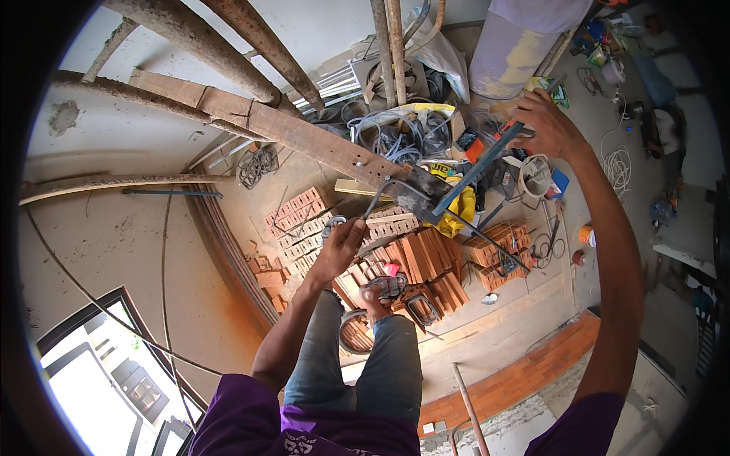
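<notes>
Rod of thin grey steel [376,200], bent over at the bolted end of a wooden plank [285,131], at mid-view and high above a cluttered floor. Pinched near its near end by the left hand [342,245], thumb and fingers drawn together on the metal. Just right of the bend, a long blue bar [480,168], slanting from the dark metal plate [413,195] on the plank up to the right hand [544,125], with fingers curled around its upper part. Slanting down and right past the bar's lower end, a dark length of rod, whether 1 piece with the bent end impossible to tell.

Farther below, between 2 denim-covered legs and the plank, stacks of reddish bricks [431,258], with perforated bricks [295,210] to their left. Among them, a bare-looking foot [372,299]. Beyond the plank's end, a bright yellow cloth or bag [461,207], coils of clear hose [391,131] and a white bucket [535,176]. At upper left, rusty poles [190,45] crossing near the plank; at lower left, a bright window [106,372].
</notes>
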Tool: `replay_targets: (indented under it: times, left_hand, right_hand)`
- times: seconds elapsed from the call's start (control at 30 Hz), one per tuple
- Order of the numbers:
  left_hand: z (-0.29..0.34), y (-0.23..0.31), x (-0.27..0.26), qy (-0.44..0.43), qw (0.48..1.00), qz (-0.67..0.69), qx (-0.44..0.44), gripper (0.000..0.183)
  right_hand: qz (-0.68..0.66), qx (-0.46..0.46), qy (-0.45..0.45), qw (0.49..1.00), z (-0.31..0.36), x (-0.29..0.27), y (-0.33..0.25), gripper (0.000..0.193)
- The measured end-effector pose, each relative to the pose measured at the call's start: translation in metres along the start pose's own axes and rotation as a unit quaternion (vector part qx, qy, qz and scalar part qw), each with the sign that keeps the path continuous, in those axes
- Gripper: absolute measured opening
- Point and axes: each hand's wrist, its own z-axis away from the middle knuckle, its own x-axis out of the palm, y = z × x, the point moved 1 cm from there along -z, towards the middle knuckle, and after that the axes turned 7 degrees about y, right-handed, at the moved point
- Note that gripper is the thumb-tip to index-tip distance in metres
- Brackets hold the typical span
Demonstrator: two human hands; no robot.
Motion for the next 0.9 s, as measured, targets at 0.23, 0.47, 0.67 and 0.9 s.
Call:
replay_targets:
  times: [0.23, 0.47, 0.67, 0.9]
  left_hand:
    - [0.001, 0.000, 0.005, 0.006, 1.000, 0.012, 0.026, 0.041]
    - [0.005, 0.004, 0.007, -0.005, 0.999, 0.041, -0.002, 0.041]
    - [0.001, 0.004, 0.007, -0.005, 0.999, 0.036, 0.007, 0.039]
    - [0.001, 0.005, 0.003, -0.021, 0.999, 0.008, -0.046, 0.047]
  right_hand:
    - [-0.023, 0.035, -0.023, 0.999, -0.003, -0.006, -0.005, 0.048]
    - [-0.023, 0.022, 0.014, 0.999, 0.007, -0.005, -0.002, 0.049]
    - [-0.029, 0.023, 0.013, 0.999, 0.006, 0.000, 0.002, 0.050]
    - [-0.024, 0.014, -0.003, 1.000, 0.006, 0.008, 0.010, 0.052]
